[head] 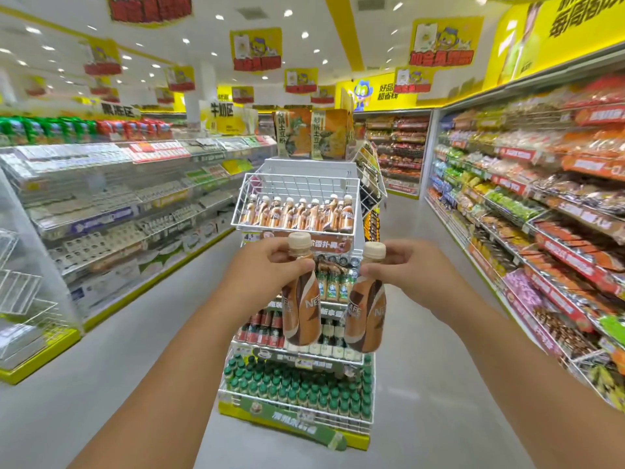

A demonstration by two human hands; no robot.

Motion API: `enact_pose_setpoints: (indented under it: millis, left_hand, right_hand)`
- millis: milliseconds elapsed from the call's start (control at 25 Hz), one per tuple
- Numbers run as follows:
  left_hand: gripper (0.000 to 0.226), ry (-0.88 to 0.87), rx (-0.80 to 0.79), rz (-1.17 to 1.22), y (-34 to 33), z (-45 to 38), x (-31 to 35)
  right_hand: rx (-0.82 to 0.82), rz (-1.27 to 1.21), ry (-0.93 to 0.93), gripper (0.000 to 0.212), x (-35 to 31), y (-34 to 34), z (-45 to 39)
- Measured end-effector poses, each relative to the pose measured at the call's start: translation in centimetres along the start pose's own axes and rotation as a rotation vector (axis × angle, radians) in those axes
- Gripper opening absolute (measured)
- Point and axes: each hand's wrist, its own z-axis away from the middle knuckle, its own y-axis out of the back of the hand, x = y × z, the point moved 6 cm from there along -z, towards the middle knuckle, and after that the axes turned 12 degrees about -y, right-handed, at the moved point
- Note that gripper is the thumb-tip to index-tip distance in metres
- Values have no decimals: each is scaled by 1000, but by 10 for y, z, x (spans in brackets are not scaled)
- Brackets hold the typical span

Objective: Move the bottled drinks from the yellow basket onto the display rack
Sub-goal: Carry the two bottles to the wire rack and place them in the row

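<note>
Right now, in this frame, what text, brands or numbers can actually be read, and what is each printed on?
"NE": bottle held in the left hand.
"AFE" and "NE": bottle held in the right hand.
"4.5": price tag under the top wire basket of the display rack.
"牛奶区": hanging aisle sign.
Ceiling banners, shelf price strips and lower rack labels: too blurred to read.

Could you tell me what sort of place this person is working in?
Most likely a supermarket aisle: stocked shelves line both sides, a wire display rack holds bottled drinks, and promotional signs hang overhead. The left hand and right hand each grip a bottle.
</note>
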Motion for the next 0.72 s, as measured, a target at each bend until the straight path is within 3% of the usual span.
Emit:
enact_pose_setpoints:
  millis: [520,680,720]
  left_hand:
    - [31,48,37,-26,-10,-265,-137]
    - [28,53,16,-21,-15,-337,-179]
    - [23,54,3,-16,-15,-355,-191]
  right_hand:
    - [-74,70,35,27,22,-39,-305]
    - [-52,50,-11,75,30,-51,-384]
    - [-48,50,-14,72,34,-56,-403]
